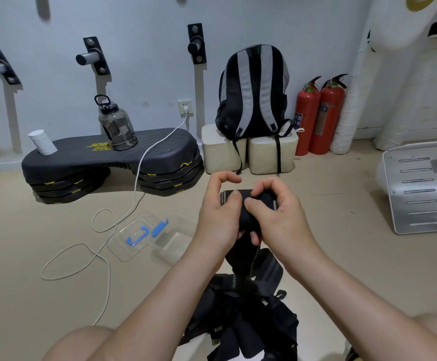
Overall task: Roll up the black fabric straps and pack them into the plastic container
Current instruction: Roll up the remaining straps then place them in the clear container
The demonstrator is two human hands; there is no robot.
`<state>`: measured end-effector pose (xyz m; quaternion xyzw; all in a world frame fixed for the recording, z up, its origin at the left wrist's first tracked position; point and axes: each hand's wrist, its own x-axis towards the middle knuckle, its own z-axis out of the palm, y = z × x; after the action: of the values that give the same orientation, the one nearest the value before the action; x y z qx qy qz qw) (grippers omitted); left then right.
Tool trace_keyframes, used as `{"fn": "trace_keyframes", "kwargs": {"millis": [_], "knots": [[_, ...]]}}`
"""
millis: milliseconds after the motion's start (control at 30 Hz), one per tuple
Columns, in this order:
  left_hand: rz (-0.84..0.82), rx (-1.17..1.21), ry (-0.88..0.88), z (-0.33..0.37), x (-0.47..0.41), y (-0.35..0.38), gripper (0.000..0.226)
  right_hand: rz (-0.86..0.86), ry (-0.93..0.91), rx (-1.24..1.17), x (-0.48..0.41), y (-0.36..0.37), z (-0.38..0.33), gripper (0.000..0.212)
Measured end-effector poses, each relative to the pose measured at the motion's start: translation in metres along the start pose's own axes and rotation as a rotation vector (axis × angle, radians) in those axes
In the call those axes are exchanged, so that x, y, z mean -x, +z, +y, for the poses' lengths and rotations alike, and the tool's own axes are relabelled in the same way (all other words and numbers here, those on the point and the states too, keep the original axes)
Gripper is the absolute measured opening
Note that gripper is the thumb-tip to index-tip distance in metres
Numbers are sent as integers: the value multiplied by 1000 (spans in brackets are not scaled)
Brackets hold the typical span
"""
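A partly rolled black fabric strap [248, 204] is held up in front of me by both hands. My left hand [218, 217] grips its left side, thumb on top. My right hand [280, 220] pinches the roll from the right, fingers curled over it. The strap's loose tail hangs down to a pile of black straps [243, 316] on the floor between my knees. The clear plastic container [171, 242] sits open on the floor to the left of my hands, its lid [131, 235] with blue clips lying beside it.
A white cable [102, 246] loops across the floor at left, running to a wall socket. Behind stand a black step platform [108, 157] with a bottle, a backpack [254, 92] on cream cushions, two red extinguishers [319, 115], and a white metal panel [420, 186] at right.
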<state>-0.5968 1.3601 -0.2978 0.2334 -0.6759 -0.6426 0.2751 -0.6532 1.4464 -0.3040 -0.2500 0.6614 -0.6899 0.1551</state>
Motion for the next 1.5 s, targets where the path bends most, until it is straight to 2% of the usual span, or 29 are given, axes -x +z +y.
{"fn": "trace_keyframes", "kwargs": {"millis": [100,200,300,434,534,634,700,767,867,901,967,1067,1201,1301,1368,1501], "knots": [[-18,0,-14,-1,-4,0,30,-29,-153,280,0,-6,-4,14],[-38,-43,-17,-1,-6,-2,30,-86,-125,445,-7,-12,-4,15],[-100,-40,-52,0,-4,-2,27,-162,-7,358,-14,-14,-3,14],[-165,61,-109,-5,-2,0,15,-241,-29,312,-13,-13,-2,13],[-102,105,-122,-8,-3,3,18,-240,-56,311,-10,-10,2,13],[9,73,-90,-9,-3,7,23,-183,30,102,-10,-8,4,3],[50,56,-89,-10,-3,9,27,-148,177,-63,-9,-10,3,16],[-8,61,-102,-8,-3,6,27,-94,291,-165,-11,-11,2,19],[-266,78,-49,-2,-2,-4,10,-29,382,-344,-19,-15,0,20],[-318,35,8,-2,-2,-7,14,-12,415,-407,-20,-17,-2,21],[-326,-76,102,-3,-3,-10,27,-7,491,-493,-21,-19,-3,23],[-275,-139,151,-2,-1,-8,30,-58,567,-511,-16,-17,-3,23],[-154,-69,110,-2,3,1,32,-47,420,-322,-12,-14,-4,19],[-48,49,3,-3,4,8,35,-65,278,-202,-9,-11,-3,27],[-22,97,-66,-5,2,8,35,-81,248,-189,-8,-11,-3,31],[-31,102,-118,-8,2,7,29,-131,250,-212,-9,-12,-1,25]]}}
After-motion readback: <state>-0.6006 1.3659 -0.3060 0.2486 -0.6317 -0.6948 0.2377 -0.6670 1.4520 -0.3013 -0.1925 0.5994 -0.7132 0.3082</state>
